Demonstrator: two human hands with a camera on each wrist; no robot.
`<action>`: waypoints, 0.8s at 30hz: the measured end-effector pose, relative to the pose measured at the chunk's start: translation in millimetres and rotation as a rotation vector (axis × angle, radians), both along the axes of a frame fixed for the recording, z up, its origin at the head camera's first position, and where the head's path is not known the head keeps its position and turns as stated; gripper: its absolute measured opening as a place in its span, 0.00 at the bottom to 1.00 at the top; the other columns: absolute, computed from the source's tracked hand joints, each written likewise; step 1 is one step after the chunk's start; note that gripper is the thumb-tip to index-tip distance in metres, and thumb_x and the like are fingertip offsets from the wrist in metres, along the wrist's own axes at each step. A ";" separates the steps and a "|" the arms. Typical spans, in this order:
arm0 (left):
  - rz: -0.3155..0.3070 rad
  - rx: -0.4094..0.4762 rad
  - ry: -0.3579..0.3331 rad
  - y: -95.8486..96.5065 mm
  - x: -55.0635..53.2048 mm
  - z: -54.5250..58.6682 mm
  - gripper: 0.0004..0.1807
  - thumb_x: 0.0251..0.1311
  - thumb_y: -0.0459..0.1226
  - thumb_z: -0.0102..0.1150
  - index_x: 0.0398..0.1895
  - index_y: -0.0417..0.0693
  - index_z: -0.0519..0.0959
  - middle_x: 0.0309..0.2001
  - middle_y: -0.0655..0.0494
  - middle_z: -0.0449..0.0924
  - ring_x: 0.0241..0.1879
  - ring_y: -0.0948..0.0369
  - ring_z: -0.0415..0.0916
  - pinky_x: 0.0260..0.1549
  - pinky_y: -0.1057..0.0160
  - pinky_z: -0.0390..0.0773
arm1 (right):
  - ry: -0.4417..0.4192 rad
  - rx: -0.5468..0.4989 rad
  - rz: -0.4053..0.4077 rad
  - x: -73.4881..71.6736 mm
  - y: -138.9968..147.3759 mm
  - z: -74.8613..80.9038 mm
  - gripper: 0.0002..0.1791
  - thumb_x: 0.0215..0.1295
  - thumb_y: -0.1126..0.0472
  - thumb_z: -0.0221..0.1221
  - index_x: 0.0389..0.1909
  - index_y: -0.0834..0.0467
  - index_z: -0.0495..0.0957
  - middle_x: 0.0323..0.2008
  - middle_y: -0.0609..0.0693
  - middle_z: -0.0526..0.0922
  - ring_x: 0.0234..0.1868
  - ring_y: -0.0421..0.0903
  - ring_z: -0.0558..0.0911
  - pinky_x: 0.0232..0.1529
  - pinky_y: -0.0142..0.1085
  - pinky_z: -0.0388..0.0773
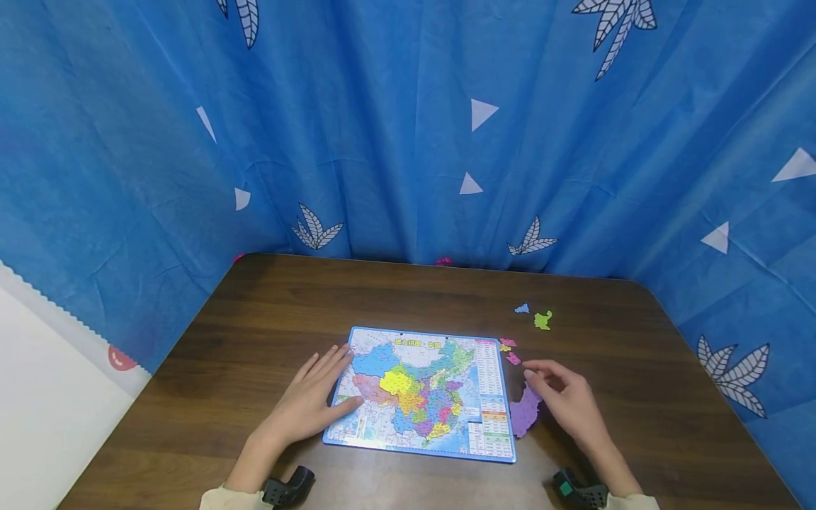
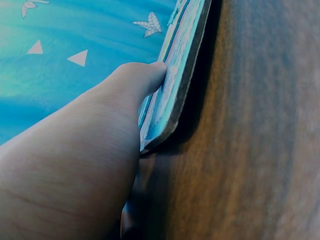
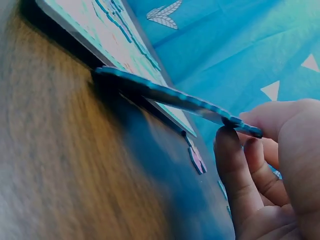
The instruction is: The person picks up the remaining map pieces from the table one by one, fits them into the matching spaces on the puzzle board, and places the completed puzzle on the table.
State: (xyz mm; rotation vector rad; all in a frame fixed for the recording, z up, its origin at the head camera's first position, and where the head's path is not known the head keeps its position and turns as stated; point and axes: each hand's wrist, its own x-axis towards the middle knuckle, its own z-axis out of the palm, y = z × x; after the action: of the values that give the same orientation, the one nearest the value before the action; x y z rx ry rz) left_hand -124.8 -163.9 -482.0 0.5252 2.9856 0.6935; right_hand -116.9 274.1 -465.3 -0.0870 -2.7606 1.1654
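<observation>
A map puzzle board (image 1: 408,397) with a blue border lies on the table. My left hand (image 1: 312,400) rests on its left edge with the fingers spread; the left wrist view shows the thumb (image 2: 145,77) on the board's surface. Just beyond the board's right edge, my right hand (image 1: 567,400) pinches a purple puzzle piece (image 1: 525,412) by one end, between thumb and fingers. Seen nearly edge-on in the right wrist view, that piece (image 3: 170,96) is tilted, its held end raised off the table. Its far end is close to the board; whether they touch I cannot tell.
Small pink pieces (image 1: 513,359) and a yellow piece (image 1: 505,348) lie by the board's upper right corner. Farther back are a blue piece (image 1: 522,309) and a green piece (image 1: 542,320). A blue curtain (image 1: 408,142) hangs behind the wooden table (image 1: 191,397).
</observation>
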 end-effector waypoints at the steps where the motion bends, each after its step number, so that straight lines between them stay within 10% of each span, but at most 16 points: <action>1: -0.001 0.000 0.001 -0.2 0.1 0.1 0.47 0.57 0.69 0.48 0.75 0.57 0.56 0.77 0.57 0.49 0.76 0.51 0.44 0.72 0.41 0.43 | -0.008 -0.003 0.002 0.0 -0.2 0.7 0.18 0.65 0.42 0.58 0.48 0.48 0.82 0.33 0.48 0.79 0.33 0.43 0.75 0.28 0.29 0.74; 12: -0.006 -0.007 0.013 -0.4 -0.1 0.9 0.47 0.56 0.69 0.49 0.75 0.57 0.56 0.77 0.57 0.49 0.76 0.52 0.45 0.72 0.42 0.44 | 0.058 0.049 -0.035 -0.6 6.8 -1.7 0.16 0.70 0.47 0.54 0.52 0.48 0.80 0.50 0.50 0.83 0.49 0.49 0.81 0.44 0.30 0.79; 24: -0.024 -0.003 0.043 -1.3 1.5 0.0 0.47 0.56 0.68 0.49 0.75 0.56 0.57 0.76 0.58 0.49 0.76 0.54 0.45 0.73 0.44 0.45 | -0.002 0.099 0.367 3.7 -0.1 -2.9 0.27 0.53 0.47 0.70 0.56 0.40 0.76 0.57 0.42 0.76 0.57 0.49 0.78 0.53 0.46 0.79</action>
State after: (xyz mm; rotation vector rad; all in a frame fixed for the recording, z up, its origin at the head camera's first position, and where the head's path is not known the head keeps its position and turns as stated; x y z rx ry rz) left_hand -123.4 -165.2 -482.0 0.5815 3.0140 0.6850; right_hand -113.2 274.0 -468.2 0.4467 -2.9098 1.0949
